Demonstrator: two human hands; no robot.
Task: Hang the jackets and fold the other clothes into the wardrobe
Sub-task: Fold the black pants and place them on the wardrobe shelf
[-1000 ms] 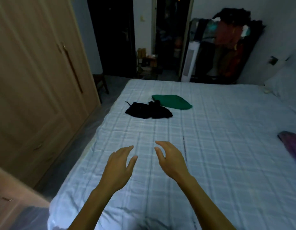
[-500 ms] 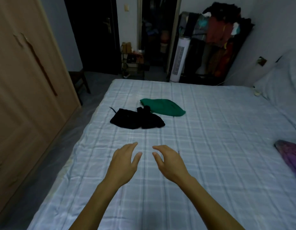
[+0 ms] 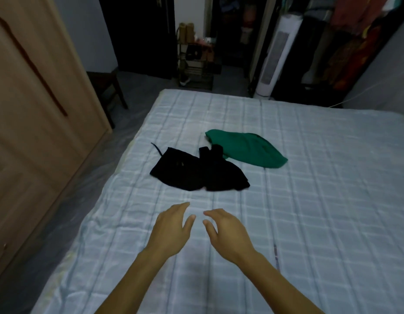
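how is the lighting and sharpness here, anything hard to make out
Head view: dim, bluish light; the black garment loses its folds to darkness, the green garment reads clearly; wide-angle distortion slants the wardrobe; the far doorway is nearly black.

A bed (image 3: 321, 218) with a pale blue checked cover fills the middle and right of the frame, its left edge running down toward the lower left. Crumpled black clothing (image 3: 192, 173) lies near the frame's centre, a thin cord trailing from its upper left corner. A green garment (image 3: 248, 150) lies flat just up and right, touching it.
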